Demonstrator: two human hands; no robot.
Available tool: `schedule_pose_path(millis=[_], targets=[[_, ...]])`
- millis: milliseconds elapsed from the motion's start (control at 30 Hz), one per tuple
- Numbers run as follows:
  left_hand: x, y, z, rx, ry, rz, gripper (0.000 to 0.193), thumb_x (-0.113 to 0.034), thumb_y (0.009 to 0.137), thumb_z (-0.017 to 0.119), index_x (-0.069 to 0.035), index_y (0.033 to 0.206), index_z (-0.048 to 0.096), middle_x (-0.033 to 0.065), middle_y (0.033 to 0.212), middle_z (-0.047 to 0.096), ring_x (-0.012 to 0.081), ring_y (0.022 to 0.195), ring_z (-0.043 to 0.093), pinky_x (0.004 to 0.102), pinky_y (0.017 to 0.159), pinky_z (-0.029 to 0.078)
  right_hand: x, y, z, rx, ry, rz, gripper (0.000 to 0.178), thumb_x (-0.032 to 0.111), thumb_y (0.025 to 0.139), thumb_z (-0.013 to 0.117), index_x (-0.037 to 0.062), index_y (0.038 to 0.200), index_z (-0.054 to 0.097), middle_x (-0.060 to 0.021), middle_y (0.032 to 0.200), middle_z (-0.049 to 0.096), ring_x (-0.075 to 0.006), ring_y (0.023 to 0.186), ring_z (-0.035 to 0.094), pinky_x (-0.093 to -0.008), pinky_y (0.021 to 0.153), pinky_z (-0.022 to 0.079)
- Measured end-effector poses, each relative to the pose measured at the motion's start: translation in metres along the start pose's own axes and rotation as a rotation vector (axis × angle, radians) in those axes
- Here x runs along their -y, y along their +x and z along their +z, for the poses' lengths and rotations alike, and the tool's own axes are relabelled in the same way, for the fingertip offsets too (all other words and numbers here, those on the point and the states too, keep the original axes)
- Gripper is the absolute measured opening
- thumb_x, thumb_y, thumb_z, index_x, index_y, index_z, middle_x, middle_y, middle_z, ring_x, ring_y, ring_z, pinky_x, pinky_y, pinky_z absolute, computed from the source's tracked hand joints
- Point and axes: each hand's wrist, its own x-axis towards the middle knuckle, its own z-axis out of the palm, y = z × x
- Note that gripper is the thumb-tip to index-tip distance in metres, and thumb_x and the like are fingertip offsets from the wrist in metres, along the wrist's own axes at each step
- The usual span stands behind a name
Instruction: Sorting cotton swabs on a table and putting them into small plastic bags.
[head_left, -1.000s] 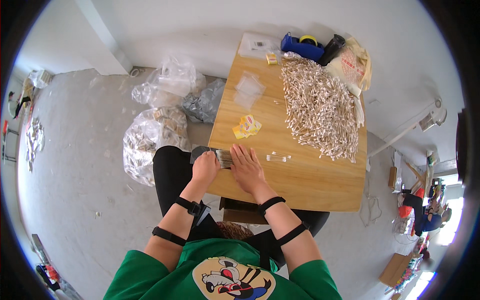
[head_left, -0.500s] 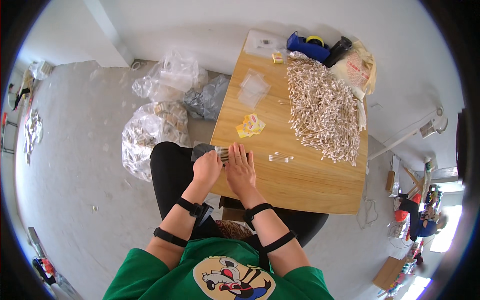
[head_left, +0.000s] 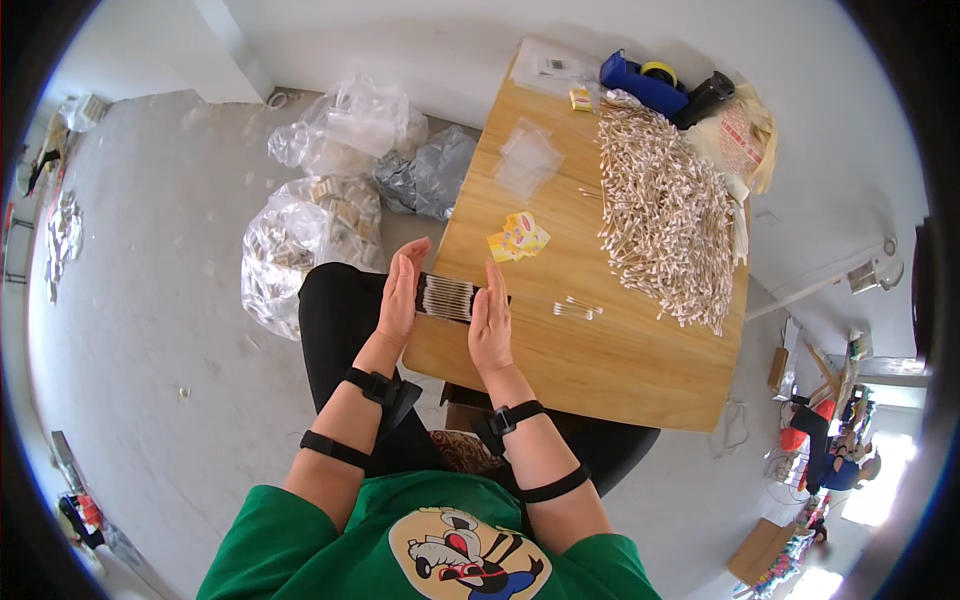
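Observation:
A row of cotton swabs (head_left: 447,297) lies side by side on a dark strip (head_left: 421,284) at the table's near left corner. My left hand (head_left: 399,298) stands on edge at the row's left end, fingers stretched out. Facing it at the right end is my right hand (head_left: 490,322), also on edge with straight fingers. Both palms are turned toward the swabs; whether they press on the ends I cannot tell. Several loose swabs (head_left: 577,309) lie to the right of my right hand. Beyond my hands are yellow printed cards (head_left: 520,238).
A big heap of cotton swabs (head_left: 668,215) covers the table's right side. Clear small bags (head_left: 530,158) lie farther back. A blue tape dispenser (head_left: 640,84), a black cylinder (head_left: 706,99) and a cloth bag (head_left: 738,143) stand behind the heap. Filled plastic bags (head_left: 300,245) sit on the floor at left.
My left hand has opened from a closed grip and turned on edge. My right hand has lifted from lying flat over the swabs and turned upright, so the row shows between them.

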Motion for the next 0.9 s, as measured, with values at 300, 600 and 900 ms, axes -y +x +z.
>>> schedule_pose_path(millis=[300, 600, 900], targets=[[0.008, 0.007, 0.001, 0.096, -0.284, -0.026, 0.061, -0.048, 0.106, 0.024, 0.000, 0.140, 0.037, 0.0159, 0.148, 0.040, 0.0254, 0.142, 0.032, 0.0386, 0.119, 0.019, 0.015, -0.005, 0.033, -0.031, 0.041, -0.002, 0.050, 0.025, 0.106, 0.034, -0.0057, 0.146, 0.030, -0.0247, 0.150, 0.035, -0.0399, 0.139, 0.035, -0.0423, 0.114, 0.029], [0.008, 0.007, 0.002, 0.082, -0.263, -0.005, 0.058, -0.046, 0.107, 0.024, 0.000, 0.140, 0.037, 0.0143, 0.148, 0.041, 0.0252, 0.141, 0.033, 0.0388, 0.119, 0.021, 0.014, -0.003, 0.028, -0.012, -0.001, -0.011, 0.053, 0.018, 0.103, 0.043, -0.0046, 0.147, 0.027, -0.0261, 0.150, 0.034, -0.0421, 0.139, 0.033, -0.0444, 0.114, 0.029], [-0.002, -0.001, 0.016, 0.148, -0.208, -0.052, 0.066, -0.051, 0.105, 0.028, 0.001, 0.144, 0.033, 0.0146, 0.149, 0.038, 0.0250, 0.143, 0.031, 0.0371, 0.120, 0.020, -0.019, 0.082, -0.043, -0.151, -0.490, 0.195, 0.030, 0.018, 0.084, 0.071, 0.0054, 0.108, 0.058, -0.0141, 0.106, 0.058, -0.0334, 0.103, 0.057, -0.0432, 0.090, 0.046]])
